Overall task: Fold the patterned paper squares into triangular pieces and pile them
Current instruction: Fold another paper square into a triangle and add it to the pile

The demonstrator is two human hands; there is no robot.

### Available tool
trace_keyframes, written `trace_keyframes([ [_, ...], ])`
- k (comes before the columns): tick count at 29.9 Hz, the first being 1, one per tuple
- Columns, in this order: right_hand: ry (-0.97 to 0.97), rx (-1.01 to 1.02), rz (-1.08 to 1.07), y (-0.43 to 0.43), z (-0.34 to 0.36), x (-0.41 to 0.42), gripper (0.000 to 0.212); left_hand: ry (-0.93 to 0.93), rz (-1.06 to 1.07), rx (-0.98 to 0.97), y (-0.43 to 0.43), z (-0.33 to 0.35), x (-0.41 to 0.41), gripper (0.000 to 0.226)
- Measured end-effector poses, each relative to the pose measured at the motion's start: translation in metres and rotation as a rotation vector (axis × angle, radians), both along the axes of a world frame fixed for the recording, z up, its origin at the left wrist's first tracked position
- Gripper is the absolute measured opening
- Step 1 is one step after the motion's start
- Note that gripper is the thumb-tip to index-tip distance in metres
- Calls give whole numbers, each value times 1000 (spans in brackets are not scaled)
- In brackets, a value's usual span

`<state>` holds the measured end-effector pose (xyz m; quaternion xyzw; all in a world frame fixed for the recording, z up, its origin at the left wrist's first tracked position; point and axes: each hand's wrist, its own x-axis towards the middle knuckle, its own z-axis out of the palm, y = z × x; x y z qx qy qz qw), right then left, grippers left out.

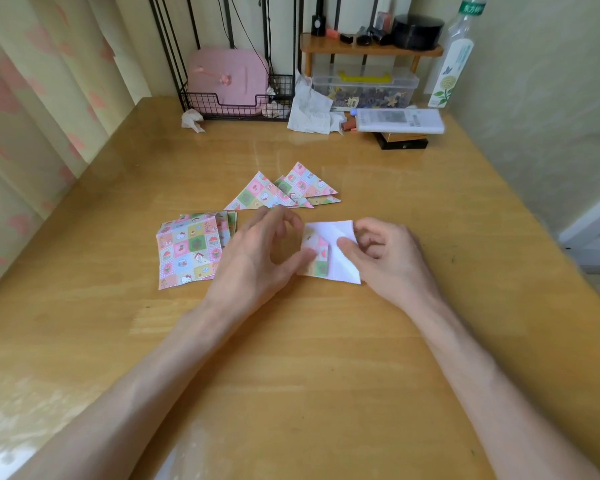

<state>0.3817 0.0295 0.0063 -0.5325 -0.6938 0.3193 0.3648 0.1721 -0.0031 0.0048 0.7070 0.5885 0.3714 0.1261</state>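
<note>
Left of your fingers (293, 221): stack of patterned squares (187, 249), just beside them; blocks a sideways slide.
Beyond your fingers: pile of folded triangles (281, 192), near; blocks a straight push forward.
Between your fingers: half-folded sheet (336, 254), pinched from both sides.
Right of your fingers: bare surface (492, 244), open to the wall.
Toward you: bare surface, open.
Far beyond: wire rack (236, 105), crumpled tissue (193, 120) and white box (399, 120) along the back edge; an open strip lies before them.
</note>
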Motion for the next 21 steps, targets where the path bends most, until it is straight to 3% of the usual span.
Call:
trace_keyframes([
  [2,48,-59,-16,-3,3,-2,25,11,-74,-23,-4,2,3,31],
  [4,53,-114,11,-8,7,-3,43,112,-126,-57,-7,0,4,49],
  [8,60,-192,116,-12,10,-4,31,310,-143,-31,-5,-7,4,69],
  [11,12,-207,270,-11,15,6,46,324,-137,-11,-4,-9,5,77],
  [15,-62,-66,359,-6,15,16,61,321,-163,-34,-6,-11,7,77],
  [17,-118,34,313,-3,10,16,53,308,-169,-47,-7,-11,7,75],
  [21,-254,288,199,2,3,17,19,312,-161,-19,-8,-9,8,56],
])
